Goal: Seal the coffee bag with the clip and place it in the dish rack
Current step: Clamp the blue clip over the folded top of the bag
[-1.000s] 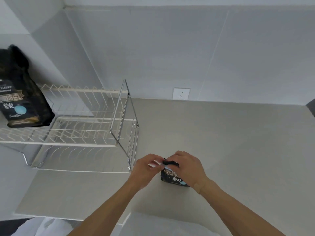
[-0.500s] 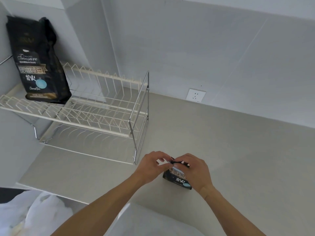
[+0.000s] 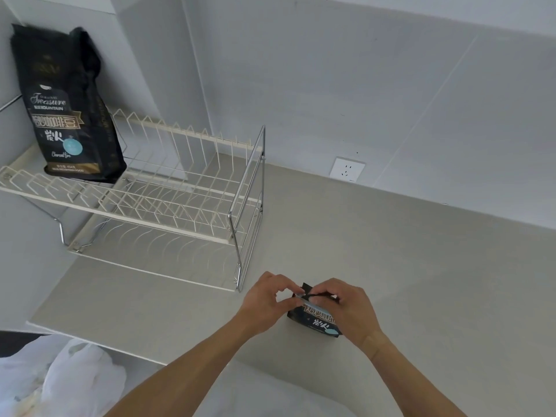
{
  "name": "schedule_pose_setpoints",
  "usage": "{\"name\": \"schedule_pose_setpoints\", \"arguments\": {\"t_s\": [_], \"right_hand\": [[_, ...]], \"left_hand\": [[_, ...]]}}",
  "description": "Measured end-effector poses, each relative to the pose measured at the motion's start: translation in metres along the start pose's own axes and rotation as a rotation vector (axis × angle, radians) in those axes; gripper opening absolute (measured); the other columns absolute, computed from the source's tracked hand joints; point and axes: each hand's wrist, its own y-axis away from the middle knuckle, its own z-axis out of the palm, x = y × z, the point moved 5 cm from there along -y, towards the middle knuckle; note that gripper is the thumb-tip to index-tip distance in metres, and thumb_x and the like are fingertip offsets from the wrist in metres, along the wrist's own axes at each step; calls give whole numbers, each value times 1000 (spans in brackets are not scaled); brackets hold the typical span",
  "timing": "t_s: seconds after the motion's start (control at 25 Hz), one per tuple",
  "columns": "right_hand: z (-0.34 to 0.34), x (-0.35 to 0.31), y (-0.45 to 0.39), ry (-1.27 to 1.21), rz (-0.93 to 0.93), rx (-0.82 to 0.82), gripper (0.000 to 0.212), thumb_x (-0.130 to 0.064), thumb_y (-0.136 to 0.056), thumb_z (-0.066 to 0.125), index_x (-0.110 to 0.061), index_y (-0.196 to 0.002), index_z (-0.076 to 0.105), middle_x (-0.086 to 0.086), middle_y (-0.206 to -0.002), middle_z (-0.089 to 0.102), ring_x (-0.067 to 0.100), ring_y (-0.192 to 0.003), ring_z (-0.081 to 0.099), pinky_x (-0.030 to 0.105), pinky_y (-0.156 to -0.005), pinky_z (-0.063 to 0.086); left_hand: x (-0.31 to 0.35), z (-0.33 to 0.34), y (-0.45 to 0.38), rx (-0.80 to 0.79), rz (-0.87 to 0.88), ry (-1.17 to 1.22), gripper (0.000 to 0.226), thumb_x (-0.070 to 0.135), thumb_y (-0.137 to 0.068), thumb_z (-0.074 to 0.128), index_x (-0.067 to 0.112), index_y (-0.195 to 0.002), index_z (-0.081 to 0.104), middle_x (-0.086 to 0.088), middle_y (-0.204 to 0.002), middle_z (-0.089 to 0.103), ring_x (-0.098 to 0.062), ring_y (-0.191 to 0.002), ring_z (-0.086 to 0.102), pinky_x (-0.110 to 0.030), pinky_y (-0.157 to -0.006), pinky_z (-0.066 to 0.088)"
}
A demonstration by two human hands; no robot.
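A small black coffee bag point(image 3: 319, 320) stands on the grey counter near its front edge. My left hand point(image 3: 267, 299) pinches the bag's folded top from the left. My right hand point(image 3: 346, 308) covers the top from the right and holds a thin black clip point(image 3: 316, 294) along the fold. Whether the clip is closed on the bag is hidden by my fingers. The white wire dish rack point(image 3: 168, 212) stands on the counter to the left and farther back.
A larger black coffee bag point(image 3: 69, 115) stands on the rack's upper tier at the far left. A wall socket point(image 3: 346, 169) sits low on the back wall. A white plastic bag point(image 3: 60, 377) lies below the counter edge at bottom left.
The view has swung left, bringing the rack and the large bag further into frame. Both hands stay at the small bag's top, fingers shifting slightly along the fold.
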Motion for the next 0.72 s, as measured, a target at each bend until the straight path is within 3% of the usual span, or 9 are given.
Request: {"name": "schedule_pose_setpoints", "arguments": {"t_s": [0.2, 0.32, 0.44, 0.6, 0.72], "right_hand": [[-1, -3, -4, 66, -20, -36, 30, -28, -79, 71, -55, -68, 65, -36, -81, 66, -3, -84, 60, 18, -70, 45], [-2, -2, -8, 80, 10, -64, 20, -25, -81, 72, -45, -77, 71, -27, -80, 69, -1, -81, 63, 20, -72, 49], [-2, 3, -5, 165, 13, -83, 15, -25, -83, 69, -36, -93, 73, -19, -91, 70, 4, -86, 63, 27, -79, 52], [-3, 6, 0, 304, -9, -62, 13, -34, -85, 65, -36, -95, 71, -15, -91, 70, 5, -83, 61, 26, -74, 51], [4, 5, 6, 301, -30, -57, 11, -38, -84, 65, -36, -92, 72, -14, -87, 70, 4, -80, 60, 26, -70, 50]], "left_hand": [[4, 0, 3, 32, 40, -123, 15, 38, -83, 71, 37, -98, 69, 19, -98, 64, -6, -96, 53, -33, -78, 52], [4, -1, 4, 13, 85, -214, 19, 38, -83, 71, 36, -102, 68, 18, -100, 63, -4, -91, 54, -30, -76, 52], [9, -2, 3, -11, 102, -253, 19, 35, -83, 72, 33, -101, 67, 16, -99, 63, -5, -89, 54, -29, -76, 51], [20, 1, -1, -41, 128, -247, 14, 34, -80, 74, 27, -91, 68, 11, -94, 64, -7, -83, 56, -32, -75, 51], [25, 9, 1, -73, 191, -312, 20, 44, -79, 72, 29, -91, 70, 11, -93, 65, -3, -85, 54, -26, -73, 48]]}}
